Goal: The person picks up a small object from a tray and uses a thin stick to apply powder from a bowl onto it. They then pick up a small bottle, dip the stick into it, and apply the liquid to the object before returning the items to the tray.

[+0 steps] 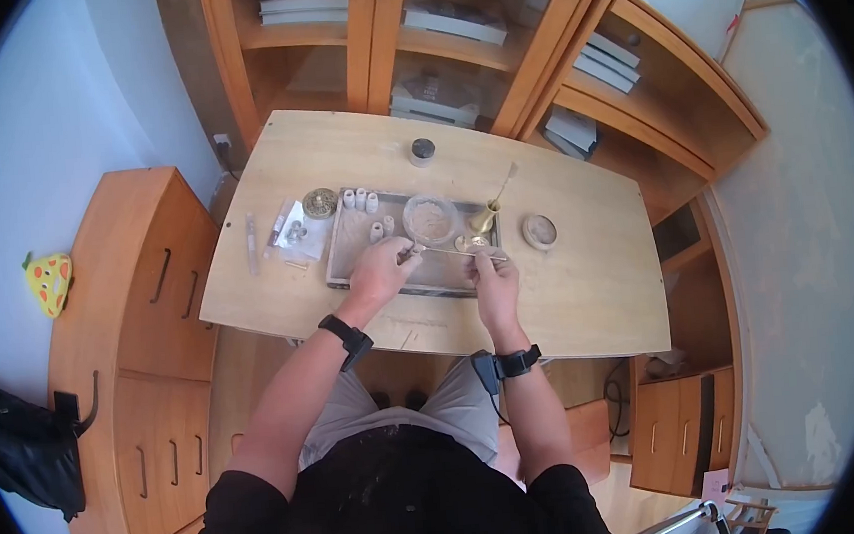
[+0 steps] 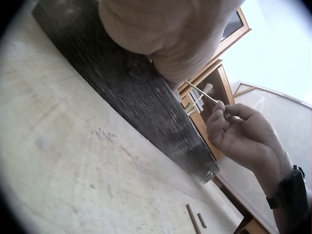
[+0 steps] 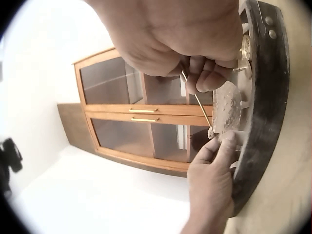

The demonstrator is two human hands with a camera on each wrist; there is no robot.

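Note:
My left hand [image 1: 379,271] is over the tray; its thumb and fingers pinch a small beige lump [image 3: 211,132] at the end of a thin brass-coloured stick [image 3: 201,105]. The other end of that stick is gripped in the curled fingers of my right hand [image 1: 495,282], at the tray's front right. Just beyond the hands sits a clear bowl [image 1: 454,215] of beige powder. A brass vase [image 1: 484,218] holding a brush [image 2: 208,89] stands behind the right hand. In the left wrist view the left palm hides its fingertips.
Several small pale vials [image 1: 362,200] stand in the dark-edged tray [image 2: 122,83]. Left of it are an openwork brass disc [image 1: 321,203] and a plastic bag [image 1: 316,238]. A dark-topped jar [image 1: 423,151] stands behind, a round dish [image 1: 538,230] at right. Short sticks [image 2: 192,218] lie near the front edge.

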